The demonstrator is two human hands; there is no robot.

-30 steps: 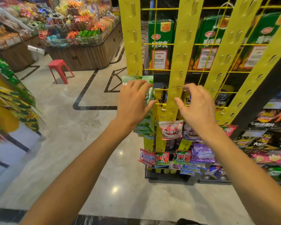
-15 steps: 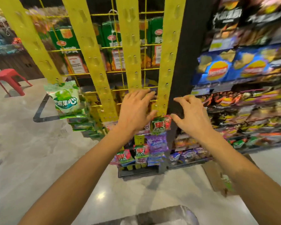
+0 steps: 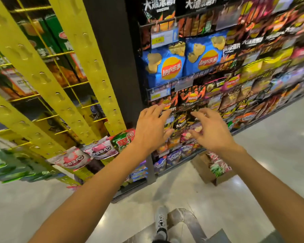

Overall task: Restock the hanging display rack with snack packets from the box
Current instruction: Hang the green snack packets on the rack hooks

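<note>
The yellow hanging display rack [image 3: 88, 55] fills the left, with slotted strips and wire bars. Pink-and-white snack packets [image 3: 74, 159] and a red-green packet [image 3: 122, 139] hang from its lower part; green packets [image 3: 5, 165] hang blurred at far left. The cardboard box [image 3: 208, 170] stands on the floor at the right, with colourful packets [image 3: 218, 166] inside. My left hand [image 3: 151, 128] and my right hand [image 3: 211, 130] are raised with fingers spread, holding nothing, in front of the chip shelves and above the box.
Shelves of chip bags [image 3: 205, 58] fill the right. A black post [image 3: 112, 50] divides them from the rack. My shoe [image 3: 161, 220] stands on a metal step stool [image 3: 186, 223] at the bottom. Polished floor [image 3: 270, 155] lies to the right.
My view has swung to the right, from the rack's left edge to the chip shelves and the box. Both hands have come off the rack and a green packet now hangs there.
</note>
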